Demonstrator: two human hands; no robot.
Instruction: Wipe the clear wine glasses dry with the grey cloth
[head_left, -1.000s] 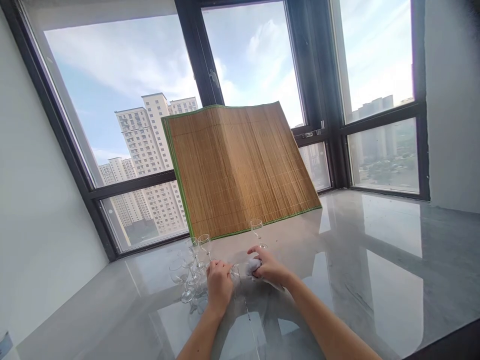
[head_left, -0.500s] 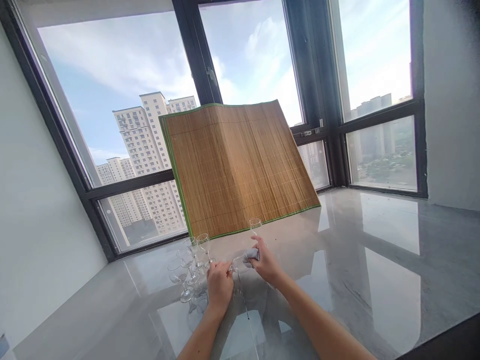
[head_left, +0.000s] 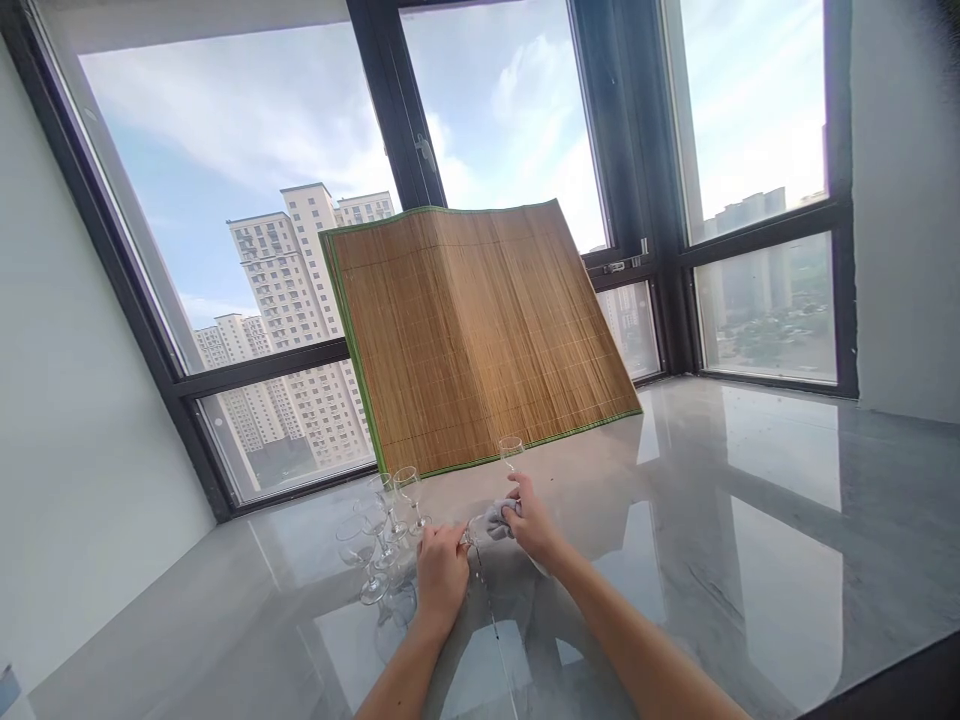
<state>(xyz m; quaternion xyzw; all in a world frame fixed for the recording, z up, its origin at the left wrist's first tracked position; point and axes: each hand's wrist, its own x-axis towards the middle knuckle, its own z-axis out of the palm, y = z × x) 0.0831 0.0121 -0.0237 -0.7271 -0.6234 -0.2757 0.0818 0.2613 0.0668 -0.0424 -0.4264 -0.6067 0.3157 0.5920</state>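
My left hand (head_left: 442, 572) is closed around the stem end of a clear wine glass (head_left: 472, 533), which lies sideways with its bowl toward the right. A bunched grey cloth (head_left: 498, 520) is gripped in my right hand (head_left: 535, 525), and it covers or touches the bowl. Whether part of the cloth is inside the bowl, I cannot tell. Just beyond my right hand stands another clear glass (head_left: 511, 449), its lower part hidden by the fingers. Left of my left hand, several stemmed glasses stand close together, among them a front wine glass (head_left: 356, 540) and a rear glass (head_left: 408, 486).
The glossy grey surface (head_left: 675, 590) reflects the windows. A folded bamboo mat (head_left: 480, 330) with green edging leans against the dark window frame (head_left: 409, 110). A white wall (head_left: 82, 430) rises on the left.
My right hand has shifted slightly, and the grey cloth looks looser and more spread over the glass's bowl. My left hand keeps its grip in nearly the same place.
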